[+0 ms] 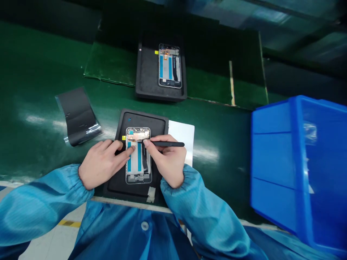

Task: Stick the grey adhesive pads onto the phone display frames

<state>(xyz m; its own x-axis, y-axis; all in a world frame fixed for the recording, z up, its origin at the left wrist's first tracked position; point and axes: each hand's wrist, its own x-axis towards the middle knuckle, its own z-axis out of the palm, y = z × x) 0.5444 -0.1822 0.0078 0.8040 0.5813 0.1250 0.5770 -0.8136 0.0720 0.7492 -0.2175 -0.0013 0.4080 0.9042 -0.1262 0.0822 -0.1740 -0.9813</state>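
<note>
An opened phone (pixel 135 169) lies face down on a black tray (pixel 157 122) in front of me, its circuit board, blue adhesive strips and black ribbon cable exposed. My left hand (pixel 104 160) reaches in from the left, its fingers apart and one fingertip resting on the phone's middle. My right hand (pixel 170 159) is closed around slim black tweezers (pixel 169 144). Their tip points left, at the lower edge of the circuit board; the exact contact is hidden by fingers. A yellow tab (pixel 124 138) sticks out at the phone's left side.
Farther back, a second opened phone (pixel 170 66) sits in another black tray (pixel 148 72). A dark film sheet (pixel 78 115) lies to the left. White paper (pixel 187 133) shows beside the near tray. A large blue bin (pixel 273 159) stands at the right.
</note>
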